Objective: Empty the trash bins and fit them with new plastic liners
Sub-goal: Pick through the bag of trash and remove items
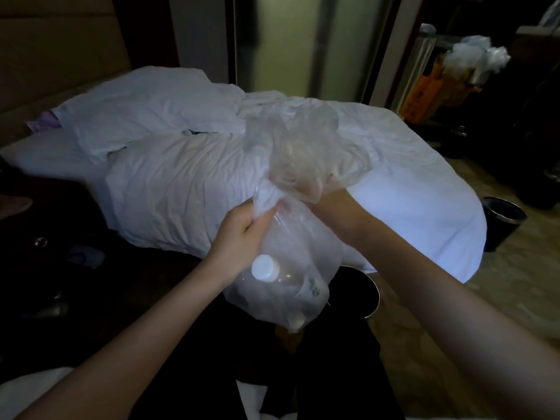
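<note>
A clear plastic trash bag (281,286) hangs in front of me, holding a bottle with a white cap (266,267) and other rubbish. My left hand (242,231) grips the bag's gathered neck. My right hand (315,180) is higher up, wrapped inside the loose top of the bag, its fingers mostly hidden by the plastic. Directly below the bag stands a dark round bin (368,294), only partly visible. A second dark bin (501,221) stands on the floor at the right, beyond the bed's corner.
An unmade bed (188,177) with a rumpled white duvet and pillows fills the middle. A housekeeping cart (448,83) with orange and white bags stands at the back right. Dark floor clutter lies at the left. Tan carpet (515,283) spreads to the right.
</note>
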Motion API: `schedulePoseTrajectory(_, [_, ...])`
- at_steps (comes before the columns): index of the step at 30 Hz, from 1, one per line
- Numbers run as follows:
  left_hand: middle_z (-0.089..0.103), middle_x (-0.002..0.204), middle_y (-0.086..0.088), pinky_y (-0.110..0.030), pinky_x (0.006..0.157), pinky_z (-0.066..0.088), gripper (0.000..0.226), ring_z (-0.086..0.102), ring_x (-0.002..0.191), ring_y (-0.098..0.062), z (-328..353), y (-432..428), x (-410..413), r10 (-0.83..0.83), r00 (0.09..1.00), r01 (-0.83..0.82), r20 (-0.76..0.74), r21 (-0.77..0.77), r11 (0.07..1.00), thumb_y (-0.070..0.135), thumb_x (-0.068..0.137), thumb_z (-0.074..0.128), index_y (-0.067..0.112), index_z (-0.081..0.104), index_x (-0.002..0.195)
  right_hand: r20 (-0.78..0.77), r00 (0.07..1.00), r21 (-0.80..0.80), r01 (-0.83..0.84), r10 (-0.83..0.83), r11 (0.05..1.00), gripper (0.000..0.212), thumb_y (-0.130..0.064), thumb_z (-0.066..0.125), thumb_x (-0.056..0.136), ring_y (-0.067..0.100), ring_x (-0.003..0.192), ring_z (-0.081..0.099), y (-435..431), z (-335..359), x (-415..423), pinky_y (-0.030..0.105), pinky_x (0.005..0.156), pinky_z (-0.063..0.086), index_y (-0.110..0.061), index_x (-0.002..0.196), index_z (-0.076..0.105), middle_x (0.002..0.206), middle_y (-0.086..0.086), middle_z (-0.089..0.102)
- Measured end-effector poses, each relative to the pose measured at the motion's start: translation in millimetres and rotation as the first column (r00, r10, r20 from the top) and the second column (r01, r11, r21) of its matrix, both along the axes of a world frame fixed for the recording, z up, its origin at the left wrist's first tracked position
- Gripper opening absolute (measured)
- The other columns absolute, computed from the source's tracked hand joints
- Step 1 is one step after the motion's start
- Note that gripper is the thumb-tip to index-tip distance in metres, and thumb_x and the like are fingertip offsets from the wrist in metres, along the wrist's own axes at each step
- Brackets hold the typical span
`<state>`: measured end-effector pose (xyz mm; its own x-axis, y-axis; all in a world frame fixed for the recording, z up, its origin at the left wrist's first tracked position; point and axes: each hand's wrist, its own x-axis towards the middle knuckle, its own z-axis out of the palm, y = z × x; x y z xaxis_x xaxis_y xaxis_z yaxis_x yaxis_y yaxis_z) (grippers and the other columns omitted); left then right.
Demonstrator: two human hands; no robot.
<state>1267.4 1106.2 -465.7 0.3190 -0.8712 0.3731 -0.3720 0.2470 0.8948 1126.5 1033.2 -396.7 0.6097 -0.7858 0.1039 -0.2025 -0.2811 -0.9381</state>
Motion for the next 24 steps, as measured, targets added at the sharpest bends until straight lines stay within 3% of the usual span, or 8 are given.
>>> schedulePoseTrajectory(2, [0.052,0.068,-0.010,-0.037,0.063,0.040,0.048,0.050,0.065,-0.017,3,0,3,0.014,0.998,-0.014,-0.055,-0.006,1.000,0.033,0.098,0.053,-0.013,0.062,0.089,0.098,0.995,0.001,0.002,-0.002,1.000,0.011,-0.001,0.056,0.095,0.034,0.097,0.061,1,-1,-1,0.048,0.097,0.047,0.006,0.096,0.065,0.103,0.032,0.063])
schedulePoseTrajectory(6, [0.065,0.081,-0.030,-0.043,0.072,0.051,0.048,0.060,0.075,-0.025,8,1,3,0.011,0.986,-0.013,-0.165,-0.008,1.000,0.042,0.094,0.054,-0.004,0.068,0.089,0.123,0.992,0.007,-0.005,0.004,1.000,0.028,-0.014,0.069,0.090,0.023,0.104,0.068,3,-4,7,0.041,0.097,0.053,0.004,0.111,0.067,0.108,0.018,0.072])
schedulePoseTrajectory(9, [0.074,0.081,-0.011,-0.025,0.072,0.054,0.031,0.070,0.077,-0.015,11,0,7,0.028,0.978,-0.034,-0.208,-0.023,0.999,0.032,0.099,0.054,0.027,0.078,0.080,0.162,0.984,-0.010,-0.076,0.077,0.997,0.012,-0.013,0.071,0.089,0.003,0.090,0.071,3,-6,4,0.015,0.076,0.053,-0.016,0.100,0.071,0.091,-0.009,0.076])
schedulePoseTrajectory(12, [0.076,0.081,0.004,-0.021,0.074,0.055,0.036,0.072,0.080,-0.009,16,2,9,0.048,0.970,-0.055,-0.240,-0.022,0.998,0.028,0.101,0.052,0.034,0.078,0.076,0.198,0.977,0.000,-0.086,0.084,0.996,0.026,-0.027,0.070,0.088,0.005,0.102,0.069,0,-14,-5,0.015,0.080,0.051,-0.017,0.112,0.068,0.107,-0.006,0.074])
schedulePoseTrajectory(15, [0.075,0.085,-0.008,-0.029,0.078,0.056,0.035,0.072,0.081,-0.014,20,3,11,0.085,0.957,-0.094,-0.277,-0.020,0.995,0.027,0.101,0.052,0.024,0.077,0.077,0.158,0.985,0.025,-0.068,0.063,0.997,0.048,-0.040,0.072,0.080,-0.011,0.103,0.062,0,-19,-8,0.007,0.077,0.048,-0.024,0.123,0.060,0.113,-0.019,0.069])
schedulePoseTrajectory(18, [0.068,0.095,-0.031,-0.048,0.084,0.053,0.038,0.066,0.082,-0.026,23,4,12,0.111,0.945,-0.123,-0.307,-0.018,0.992,0.029,0.101,0.052,-0.001,0.071,0.087,0.124,0.991,0.022,-0.045,0.042,0.999,0.053,-0.044,0.075,0.077,-0.007,0.109,0.062,-3,-28,-10,0.017,0.087,0.050,-0.030,0.126,0.059,0.119,-0.019,0.067])
schedulePoseTrajectory(22, [0.063,0.081,-0.021,-0.039,0.078,0.050,0.045,0.061,0.080,-0.025,23,3,10,0.126,0.937,-0.148,-0.327,-0.043,0.988,0.030,0.101,0.052,-0.008,0.065,0.082,0.191,0.982,0.057,-0.010,-0.001,0.998,0.030,-0.032,0.069,0.090,0.009,0.108,0.067,2,-38,-8,0.028,0.094,0.052,-0.023,0.118,0.069,0.114,-0.006,0.073])
schedulePoseTrajectory(24, [0.055,0.079,-0.015,-0.036,0.075,0.043,0.049,0.052,0.078,-0.024,23,1,10,0.147,0.932,-0.172,-0.331,-0.047,0.984,0.032,0.100,0.052,-0.009,0.060,0.075,0.219,0.973,0.083,0.059,-0.076,0.995,0.024,-0.030,0.065,0.094,0.012,0.090,0.069,6,-43,-4,0.030,0.084,0.053,-0.011,0.106,0.074,0.094,0.000,0.074])
